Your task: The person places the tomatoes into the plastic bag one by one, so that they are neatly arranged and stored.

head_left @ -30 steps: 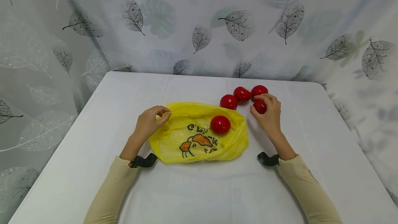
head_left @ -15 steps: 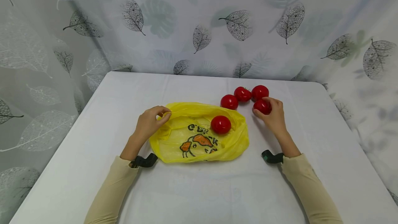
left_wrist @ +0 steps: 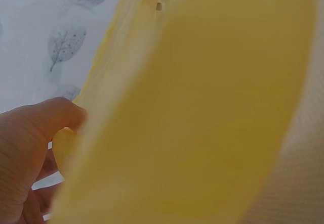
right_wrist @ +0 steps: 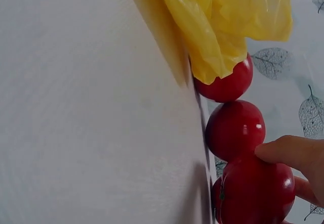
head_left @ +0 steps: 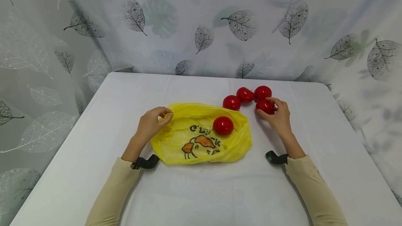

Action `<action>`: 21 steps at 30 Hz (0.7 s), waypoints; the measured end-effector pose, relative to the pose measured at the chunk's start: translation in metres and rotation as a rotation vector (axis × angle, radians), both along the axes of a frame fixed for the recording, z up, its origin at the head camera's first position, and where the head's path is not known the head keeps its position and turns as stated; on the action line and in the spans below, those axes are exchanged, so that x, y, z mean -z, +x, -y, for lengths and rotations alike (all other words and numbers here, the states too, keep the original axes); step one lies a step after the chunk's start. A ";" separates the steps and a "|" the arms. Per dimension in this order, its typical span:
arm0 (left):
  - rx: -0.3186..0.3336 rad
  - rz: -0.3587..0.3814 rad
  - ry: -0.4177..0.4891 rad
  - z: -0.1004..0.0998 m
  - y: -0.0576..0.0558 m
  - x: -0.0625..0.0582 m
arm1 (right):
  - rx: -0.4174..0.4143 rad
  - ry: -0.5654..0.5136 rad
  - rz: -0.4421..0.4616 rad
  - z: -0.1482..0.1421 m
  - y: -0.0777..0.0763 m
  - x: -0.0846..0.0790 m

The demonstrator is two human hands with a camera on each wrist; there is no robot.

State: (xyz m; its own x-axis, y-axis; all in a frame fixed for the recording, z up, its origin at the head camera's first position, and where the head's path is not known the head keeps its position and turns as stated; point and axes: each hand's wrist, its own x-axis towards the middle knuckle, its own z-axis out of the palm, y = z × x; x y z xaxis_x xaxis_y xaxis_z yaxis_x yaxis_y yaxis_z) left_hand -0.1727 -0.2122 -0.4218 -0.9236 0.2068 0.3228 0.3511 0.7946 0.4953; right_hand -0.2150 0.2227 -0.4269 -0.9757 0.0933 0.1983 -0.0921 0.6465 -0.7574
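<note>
My left hand (head_left: pixel 150 125) pinches the left rim of a yellow plastic bag (head_left: pixel 166 145) with a duck print. In the left wrist view, the bag's film (left_wrist: pixel 202 107) fills most of the picture beside the thumb. One red tomato (head_left: pixel 223 126) lies in the bag, toward its right end. To the right of the bag, my right hand (head_left: pixel 278 116) grips another tomato (head_left: pixel 264 106) between thumb and fingers. The right wrist view shows the thumb on this tomato (right_wrist: pixel 255 191), the other fingers partly hidden behind it.
Three more tomatoes stand close together behind the bag: one at its rear edge (head_left: pixel 231 103), a middle one with a green stem (head_left: pixel 245 95), and one behind the gripped tomato (head_left: pixel 262 92). A leaf-patterned curtain (head_left: pixel 169 20) hangs behind the white table (head_left: pixel 194 198).
My right hand has shifted slightly right and closed round the nearest tomato, which now sits a little further right. The left hand and the bag look the same.
</note>
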 end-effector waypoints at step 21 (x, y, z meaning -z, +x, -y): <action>-0.005 0.021 -0.005 -0.001 0.000 -0.001 | -0.073 -0.076 -0.068 0.032 0.026 -0.043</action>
State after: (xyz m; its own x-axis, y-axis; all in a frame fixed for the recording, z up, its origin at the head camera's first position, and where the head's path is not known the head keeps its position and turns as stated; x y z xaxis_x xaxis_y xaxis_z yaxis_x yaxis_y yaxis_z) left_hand -0.1723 -0.2112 -0.4206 -0.9311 0.2041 0.3023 0.3369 0.7987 0.4986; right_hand -0.1892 0.1902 -0.3838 -0.9650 0.0402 0.2592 -0.1893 0.5774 -0.7942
